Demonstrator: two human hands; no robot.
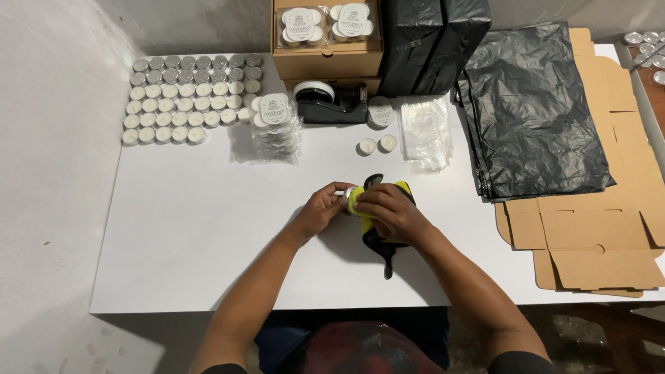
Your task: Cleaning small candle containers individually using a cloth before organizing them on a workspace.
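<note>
Both hands meet over the middle of the white tabletop [208,228]. The left hand [320,208] has its fingers curled, pinching a small tealight [344,196] at its fingertips, while the right hand [389,210] is closed around a yellow and black tool [377,239] whose black handle sticks out below the wrist toward the person. The yellow end of the tool touches the tealight just between the two hands, slightly above the tabletop surface. Just beyond the hands two loose tealights [377,145] sit side by side. Behind them stands a black tape dispenser [331,102], and to its left a stack of wrapped tealight packs [276,128] in clear film. At the far left corner, rows of tealights [187,97] are laid out in a grid, some showing metal bottoms and others white wax. An open cardboard box [327,59] with two wrapped packs inside stands at the back edge. Clear plastic bags [426,131] lie right of the dispenser, black plastic bags [533,104] spread farther right, and flat cardboard sheets [596,242] lie under and beside them.
</note>
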